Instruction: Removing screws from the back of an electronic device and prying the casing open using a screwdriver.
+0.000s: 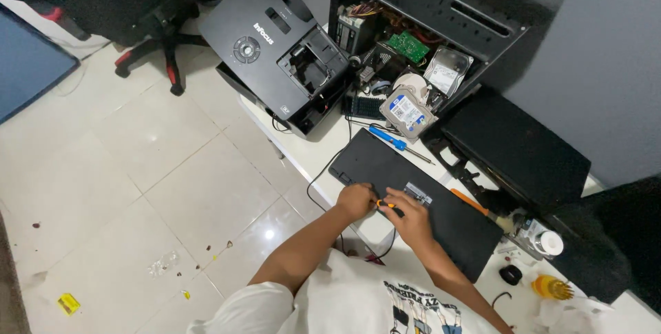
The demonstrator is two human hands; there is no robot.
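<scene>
A flat black device, like an upturned keyboard, lies on the white table in front of me. Both hands rest on its near edge. My left hand presses on the case. My right hand grips a small screwdriver with an orange and black handle, its tip pointing toward the left hand. A black cable runs off the table edge just left of my hands.
A blue-handled screwdriver and a hard drive lie behind the flat device. A black projector and an open computer case stand further back. An orange-handled tool, a small bottle and a black office chair are nearby.
</scene>
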